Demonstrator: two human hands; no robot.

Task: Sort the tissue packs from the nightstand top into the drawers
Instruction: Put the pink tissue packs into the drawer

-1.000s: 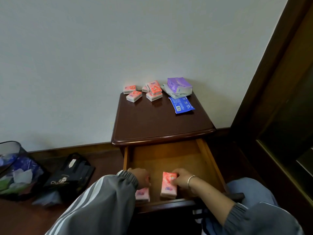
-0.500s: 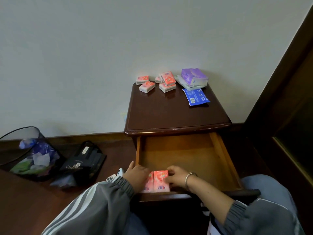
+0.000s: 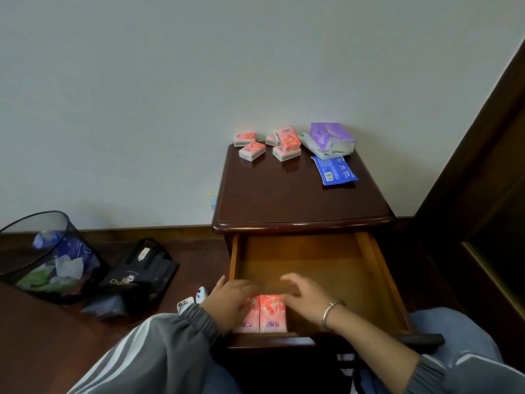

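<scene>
Your left hand (image 3: pixel 227 304) lies flat on the left of two pink tissue packs (image 3: pixel 271 312) in the open drawer (image 3: pixel 377 268), fingers spread loosely over its top and gripping nothing. Your right hand (image 3: pixel 305 298) hovers just beside the right pack, fingers relaxed and parted, blurred, so you cannot tell whether they touch it. The two packs lie flat and side by side, long edges touching, at the front left corner of the drawer; each has a pink-red printed top with a rose-like picture and a white band with small lettering at its near end.

On the nightstand (image 3: pixel 284 200) the rest wait against the wall. Five small pink packs (image 3: pixel 251 150) with white sides cluster at the back left of its top: two lie flat and apart, and one leans tilted on another, with a fifth half hidden behind. To their right a purple soft pack (image 3: pixel 331 136) rests on a pale flattened pack (image 3: pixel 318 150), and a blue flat pack (image 3: pixel 335 170) lies just in front, its barcode facing up.

A silver bangle (image 3: pixel 331 308) circles your right wrist. A mesh bin (image 3: pixel 42 251) and a black bag (image 3: pixel 142 268) sit on the floor at left.
</scene>
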